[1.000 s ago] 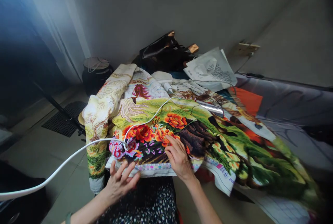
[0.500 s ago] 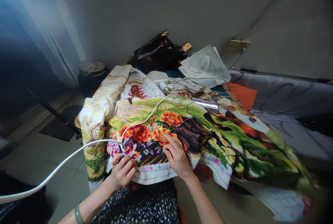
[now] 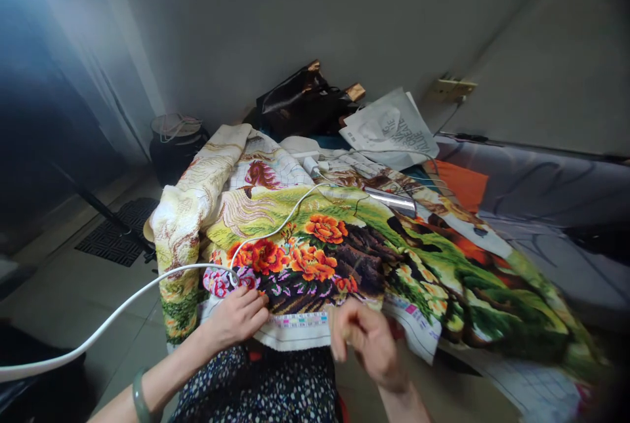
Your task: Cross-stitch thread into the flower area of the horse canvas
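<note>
A large cross-stitch cloth (image 3: 394, 259) with orange flowers, green leaves and a dark trunk is spread over my lap and a couch. My left hand (image 3: 239, 317) rests on its near white edge, fingers curled onto the fabric below the pink flowers. My right hand (image 3: 367, 341) is blurred, held just off the cloth's near edge with fingers pinched together; what it pinches is too small to make out. A white lamp arm (image 3: 98, 331) curves in from the lower left and its thin white cable (image 3: 280, 226) runs across the cloth.
A silver tube-shaped object (image 3: 391, 200) lies on the cloth further back. Behind it are a black bag (image 3: 300, 98), a white printed bag (image 3: 388, 128) and an orange cloth (image 3: 460, 183). A dark pot (image 3: 174, 141) stands on the floor at left.
My right hand has pulled back from the orange flowers toward me, off the cloth's edge. My left hand has moved up onto the cloth's near edge and curled there.
</note>
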`<state>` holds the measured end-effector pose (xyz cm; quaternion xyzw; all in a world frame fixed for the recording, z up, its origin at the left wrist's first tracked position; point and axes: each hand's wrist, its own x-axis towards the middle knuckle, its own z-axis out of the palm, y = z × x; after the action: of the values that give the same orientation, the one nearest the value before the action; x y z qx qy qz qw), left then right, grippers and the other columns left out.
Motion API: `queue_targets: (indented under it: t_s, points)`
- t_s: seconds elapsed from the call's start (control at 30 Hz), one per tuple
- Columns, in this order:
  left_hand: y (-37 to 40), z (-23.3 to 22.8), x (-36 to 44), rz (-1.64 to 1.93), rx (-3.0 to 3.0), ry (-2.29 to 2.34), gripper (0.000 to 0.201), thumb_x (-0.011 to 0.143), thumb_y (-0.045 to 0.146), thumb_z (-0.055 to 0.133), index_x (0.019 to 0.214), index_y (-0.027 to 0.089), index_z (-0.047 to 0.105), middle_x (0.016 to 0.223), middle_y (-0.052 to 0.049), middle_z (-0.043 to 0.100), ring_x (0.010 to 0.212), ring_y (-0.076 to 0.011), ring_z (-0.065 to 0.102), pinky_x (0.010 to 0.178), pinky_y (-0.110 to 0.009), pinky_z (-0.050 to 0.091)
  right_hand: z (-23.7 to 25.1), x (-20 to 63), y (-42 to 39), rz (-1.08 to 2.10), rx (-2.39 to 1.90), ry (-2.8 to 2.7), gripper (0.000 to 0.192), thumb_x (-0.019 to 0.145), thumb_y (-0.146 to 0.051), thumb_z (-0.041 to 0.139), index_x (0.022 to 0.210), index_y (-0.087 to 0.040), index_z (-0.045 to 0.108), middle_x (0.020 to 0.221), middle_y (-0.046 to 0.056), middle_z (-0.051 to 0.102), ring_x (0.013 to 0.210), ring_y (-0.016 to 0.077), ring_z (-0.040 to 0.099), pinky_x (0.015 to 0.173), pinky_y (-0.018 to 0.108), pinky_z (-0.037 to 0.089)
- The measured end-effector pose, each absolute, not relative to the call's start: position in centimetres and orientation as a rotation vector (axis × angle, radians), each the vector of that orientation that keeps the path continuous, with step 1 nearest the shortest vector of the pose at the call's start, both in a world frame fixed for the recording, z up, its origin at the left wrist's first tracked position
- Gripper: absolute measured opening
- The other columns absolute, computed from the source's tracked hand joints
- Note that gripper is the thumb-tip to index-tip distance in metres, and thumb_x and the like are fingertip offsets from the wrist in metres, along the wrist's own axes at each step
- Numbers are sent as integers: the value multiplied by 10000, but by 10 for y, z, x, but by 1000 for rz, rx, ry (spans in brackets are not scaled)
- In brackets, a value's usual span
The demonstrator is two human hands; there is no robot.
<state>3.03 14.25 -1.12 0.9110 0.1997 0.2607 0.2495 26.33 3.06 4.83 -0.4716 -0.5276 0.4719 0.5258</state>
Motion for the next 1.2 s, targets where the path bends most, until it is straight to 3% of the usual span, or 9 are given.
queue_targets:
  t_s: [0.07,0.13,0.3,0.43,0.73,1.2]
  points:
    - [148,0,38,645,2307,673,99,773,132,525,702,201,537,740,-52,643,701,-179,529,640,-308,357,57,241,14,1458,-1092,-1407,207,849,-341,574,710,-199,630,502,-27,564,418,115,497,461,216,391]
    - [156,11,46,621,2155,775,82,718,123,540,714,202,520,667,-12,570,640,-160,486,583,-281,335,57,219,9,1531,-1124,-1657,149,830,-236,580,722,-197,675,560,-15,615,494,120,547,559,224,429]
    - [181,26,59,516,1693,832,106,652,176,536,656,202,433,580,39,492,550,-122,461,528,-245,360,30,201,40,1152,-1412,-1408,179,872,-224,495,767,-189,636,658,-3,640,623,132,568,619,214,427]
    - [188,30,64,502,1410,843,102,623,219,552,688,174,488,585,35,477,533,-117,447,522,-257,371,14,200,61,885,-1432,-1202,184,845,-314,559,760,-176,646,777,32,632,723,159,565,651,231,445]
    - [186,35,67,521,1154,861,165,531,201,644,589,166,494,517,49,469,507,-94,404,522,-257,315,6,181,70,881,-1578,-993,248,784,-331,580,840,-130,713,650,45,635,588,158,538,484,221,418]
    - [185,31,68,560,1129,864,169,526,202,661,570,167,502,500,55,465,505,-96,412,523,-261,315,3,181,74,851,-1580,-995,271,770,-346,579,816,-124,728,592,47,623,541,155,533,440,218,407]
